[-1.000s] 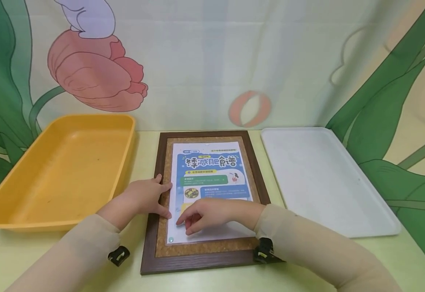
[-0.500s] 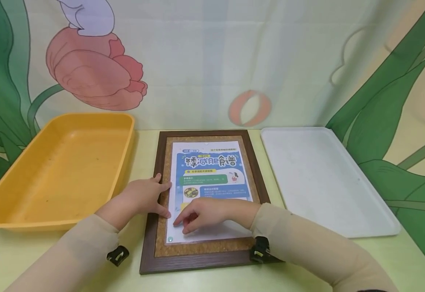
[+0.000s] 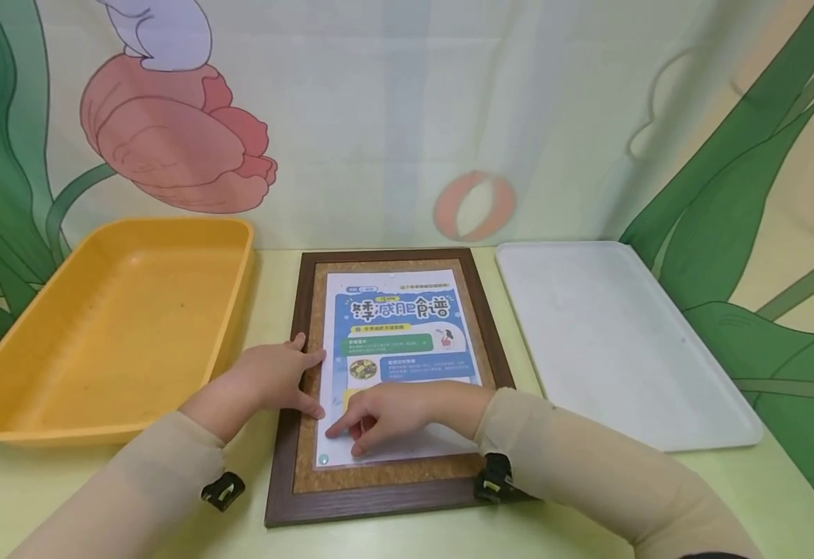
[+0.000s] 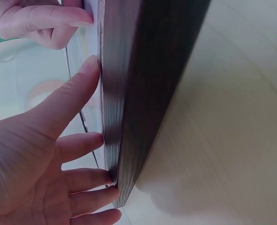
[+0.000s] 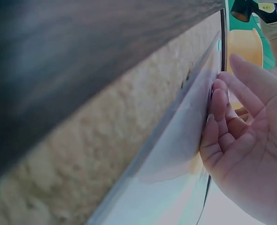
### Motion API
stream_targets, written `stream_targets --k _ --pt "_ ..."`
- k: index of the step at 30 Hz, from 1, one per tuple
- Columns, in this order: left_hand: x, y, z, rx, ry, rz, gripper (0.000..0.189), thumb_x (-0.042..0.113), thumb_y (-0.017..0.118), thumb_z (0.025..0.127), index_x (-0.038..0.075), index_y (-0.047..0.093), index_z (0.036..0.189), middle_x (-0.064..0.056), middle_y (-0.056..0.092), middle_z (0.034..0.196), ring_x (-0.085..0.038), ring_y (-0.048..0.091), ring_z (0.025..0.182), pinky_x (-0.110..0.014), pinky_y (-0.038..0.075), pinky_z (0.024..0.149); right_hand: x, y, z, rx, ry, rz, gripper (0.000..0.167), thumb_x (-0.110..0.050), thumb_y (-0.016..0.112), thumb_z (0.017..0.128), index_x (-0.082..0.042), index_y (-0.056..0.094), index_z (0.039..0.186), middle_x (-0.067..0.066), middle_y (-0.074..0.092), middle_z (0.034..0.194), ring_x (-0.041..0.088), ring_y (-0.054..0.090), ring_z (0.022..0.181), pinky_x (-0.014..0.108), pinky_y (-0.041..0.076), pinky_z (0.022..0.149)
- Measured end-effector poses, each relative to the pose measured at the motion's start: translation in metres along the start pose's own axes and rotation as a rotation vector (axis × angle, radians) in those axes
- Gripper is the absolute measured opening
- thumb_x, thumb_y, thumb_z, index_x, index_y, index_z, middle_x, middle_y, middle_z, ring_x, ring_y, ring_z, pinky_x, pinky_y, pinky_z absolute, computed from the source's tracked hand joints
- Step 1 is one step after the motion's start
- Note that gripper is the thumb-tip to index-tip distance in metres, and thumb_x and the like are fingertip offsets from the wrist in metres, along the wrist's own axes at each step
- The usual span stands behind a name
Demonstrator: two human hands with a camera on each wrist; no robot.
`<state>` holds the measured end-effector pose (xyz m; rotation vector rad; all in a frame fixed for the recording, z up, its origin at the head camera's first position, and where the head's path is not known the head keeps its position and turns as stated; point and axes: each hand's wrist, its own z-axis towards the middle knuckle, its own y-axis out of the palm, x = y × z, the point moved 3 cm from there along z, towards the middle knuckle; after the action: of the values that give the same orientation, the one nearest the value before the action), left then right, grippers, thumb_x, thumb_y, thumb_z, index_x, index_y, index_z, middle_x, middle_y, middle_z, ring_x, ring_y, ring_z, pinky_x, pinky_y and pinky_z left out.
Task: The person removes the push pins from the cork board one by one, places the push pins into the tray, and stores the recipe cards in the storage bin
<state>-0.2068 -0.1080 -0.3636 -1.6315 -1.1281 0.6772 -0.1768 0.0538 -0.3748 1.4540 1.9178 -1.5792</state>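
Observation:
A printed sheet (image 3: 400, 341) with a blue and white design lies on a cork board (image 3: 379, 472) in a dark wooden frame (image 3: 351, 505). My left hand (image 3: 274, 376) spreads over the frame's left side, with thumb and fingertips at the sheet's left edge. Its fingers reach across the dark frame side (image 4: 112, 93) in the left wrist view. My right hand (image 3: 393, 415) lies over the sheet's lower part, index finger extended to the lower left area and the other fingers bent. A small green dot (image 3: 323, 460) marks the lower left corner. The right hand covers some print.
A deep yellow tray (image 3: 239, 310) stands left of the board, close to my left forearm. On the right lies a shallow white tray (image 3: 610, 341). A curtain (image 3: 351, 116) with painted flowers and leaves hangs behind the pale table (image 3: 197, 536).
My right hand has slid slightly left over the sheet, its index fingertip nearer the left edge. The left hand stays in place. The whole head view has shifted a little.

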Motion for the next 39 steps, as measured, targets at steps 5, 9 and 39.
stream_targets --k 5,9,39 --pt "0.0002 0.0006 -0.0007 -0.004 0.003 0.006 0.093 0.062 0.072 0.065 0.011 0.047 0.139 -0.030 0.032 0.142 -0.042 0.048 0.118 -0.046 0.048 0.078 0.0006 0.0026 0.0007 -0.007 -0.011 -0.004 0.040 -0.012 0.065 0.088 -0.011 0.060 0.127 -0.006 0.053 0.082 0.006 0.046 0.069 0.017 0.038 0.065" --pt "0.0006 -0.0008 -0.0016 -0.001 0.002 0.004 0.092 0.062 0.072 0.066 0.011 0.046 0.139 -0.030 0.033 0.141 -0.042 0.048 0.118 -0.045 0.048 0.076 -0.0002 0.0037 0.0012 0.001 -0.023 -0.042 0.040 -0.012 0.064 0.088 -0.012 0.059 0.128 -0.006 0.051 0.081 0.006 0.046 0.069 0.017 0.038 0.065" --pt "0.0021 -0.0036 -0.0027 -0.005 0.011 0.011 0.092 0.061 0.072 0.067 0.010 0.046 0.139 -0.031 0.032 0.141 -0.042 0.046 0.120 -0.048 0.048 0.077 -0.0060 0.0039 -0.0020 0.091 -0.047 -0.111 0.031 -0.014 0.065 0.088 -0.011 0.066 0.119 -0.007 0.053 0.078 0.004 0.046 0.067 0.017 0.038 0.063"
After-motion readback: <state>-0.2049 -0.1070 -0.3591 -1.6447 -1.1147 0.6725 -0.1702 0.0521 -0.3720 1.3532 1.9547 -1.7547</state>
